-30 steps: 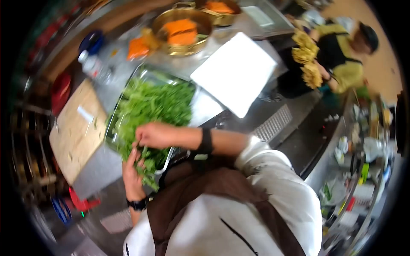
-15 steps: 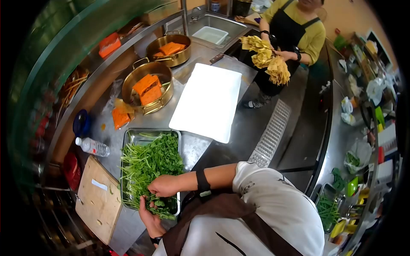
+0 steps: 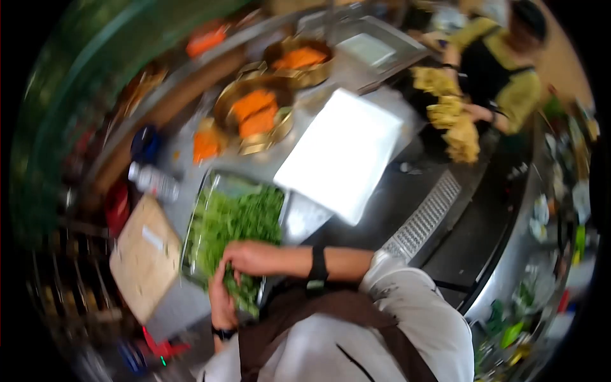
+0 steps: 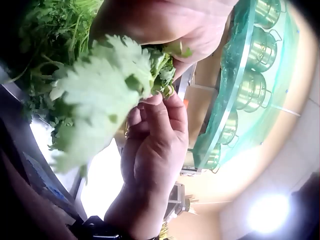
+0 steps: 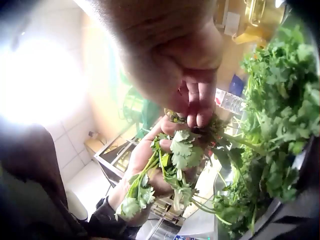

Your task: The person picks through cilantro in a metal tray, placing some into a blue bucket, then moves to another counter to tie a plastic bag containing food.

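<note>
Leafy green cilantro (image 3: pixel 238 213) fills a clear-walled metal-edged tray (image 3: pixel 189 239) in the head view. Both hands meet at its near end. My left hand (image 3: pixel 221 304) holds a few cilantro sprigs, whose leaves (image 5: pixel 186 150) hang across its palm in the right wrist view. Thumb and fingertips of my right hand (image 4: pixel 155 150) pinch at the stems (image 4: pixel 162 75), close against the left fingers. A large pale leaf (image 4: pixel 102 100) covers part of the left wrist view. In the head view, the back of the right hand hides its fingertips.
Left of the tray lies a wooden cutting board (image 3: pixel 149 258), with a plastic bottle (image 3: pixel 154 182) behind it. Beyond are brass pots (image 3: pixel 254 118) with orange packets and a white board (image 3: pixel 340 156). At the back right another person (image 3: pixel 503 70) holds a yellow bundle (image 3: pixel 449 114).
The head view has swung and shifted, blurring the scene. Both hands stay together at the cilantro, fingers moving slightly. The other person still holds the yellow bundle.
</note>
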Demonstrator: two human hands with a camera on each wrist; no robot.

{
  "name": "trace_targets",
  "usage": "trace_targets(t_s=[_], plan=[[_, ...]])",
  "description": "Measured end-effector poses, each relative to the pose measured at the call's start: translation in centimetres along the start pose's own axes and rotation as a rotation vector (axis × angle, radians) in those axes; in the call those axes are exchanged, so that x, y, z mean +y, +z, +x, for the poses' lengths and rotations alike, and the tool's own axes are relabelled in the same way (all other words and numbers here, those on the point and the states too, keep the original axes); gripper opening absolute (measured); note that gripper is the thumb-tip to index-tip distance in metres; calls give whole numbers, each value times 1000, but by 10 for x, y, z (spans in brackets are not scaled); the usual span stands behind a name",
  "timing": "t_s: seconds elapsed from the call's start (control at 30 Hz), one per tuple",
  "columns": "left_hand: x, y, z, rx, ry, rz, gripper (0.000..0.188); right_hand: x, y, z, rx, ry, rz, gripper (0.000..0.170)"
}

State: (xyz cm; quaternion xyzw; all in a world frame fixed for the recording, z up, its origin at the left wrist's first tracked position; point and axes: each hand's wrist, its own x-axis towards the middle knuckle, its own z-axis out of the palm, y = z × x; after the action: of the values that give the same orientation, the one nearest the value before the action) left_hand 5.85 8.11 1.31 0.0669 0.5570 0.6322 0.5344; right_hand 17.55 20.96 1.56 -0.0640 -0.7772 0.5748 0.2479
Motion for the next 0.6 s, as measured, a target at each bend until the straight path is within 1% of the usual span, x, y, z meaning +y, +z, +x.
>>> trace_targets(t_s=[0.03, 0.07, 0.1, 0.13, 0.17, 0.2, 0.23, 0.27, 0.3, 0.33, 0.37, 0.4, 0.43, 0.47, 0.5, 0.53, 0.6], plan=[[13, 27, -13, 151, -19, 2, 27, 10, 3, 1, 19, -80, 12, 16], [6, 9, -3, 148, -41, -44, 24, 5, -1, 2, -15, 26, 161, 20], [6, 1, -5, 50, 42, -38, 22, 11, 1, 1, 88, -60, 73, 23], [5, -2, -5, 132, 76, -58, 20, 16, -1, 4, 157, -102, -63, 23], [11, 2, -13, 149, 66, -90, 19, 11, -8, 4, 184, -69, -111, 21], [11, -7, -19, 157, 37, -139, 16, 13, -12, 6, 217, -33, -113, 20], [13, -21, -20, 131, 29, -209, 15, 20, -16, 7, 200, 43, -88, 18], [12, -34, -24, 89, 27, -280, 16, 31, -19, 8, 202, 90, -25, 19], [8, -42, -31, 145, 19, -306, 16, 44, -24, 8, 185, 122, 95, 18], [7, -48, -34, 111, 88, -443, 17, 42, -26, 8, 193, 211, 186, 19], [6, -52, -37, 63, 166, -574, 18, 43, -27, 6, 152, 262, 163, 19], [4, -57, -41, 74, 175, -591, 18, 45, -29, 8, 118, 311, 132, 19], [2, -65, -44, 156, 209, -581, 20, 50, -27, 11, 100, 310, 126, 19], [0, -73, -49, 239, 238, -569, 21, 56, -23, 12, 41, 330, 84, 20], [-2, -83, -54, 225, 235, -586, 21, 60, -18, 12, -18, 351, 44, 20], [-8, -80, -59, 236, 240, -593, 21, 60, -19, 9, -31, 351, 46, 20], [-10, -84, -66, 208, 312, -616, 20, 61, -10, 12, -158, 334, -38, 19]])
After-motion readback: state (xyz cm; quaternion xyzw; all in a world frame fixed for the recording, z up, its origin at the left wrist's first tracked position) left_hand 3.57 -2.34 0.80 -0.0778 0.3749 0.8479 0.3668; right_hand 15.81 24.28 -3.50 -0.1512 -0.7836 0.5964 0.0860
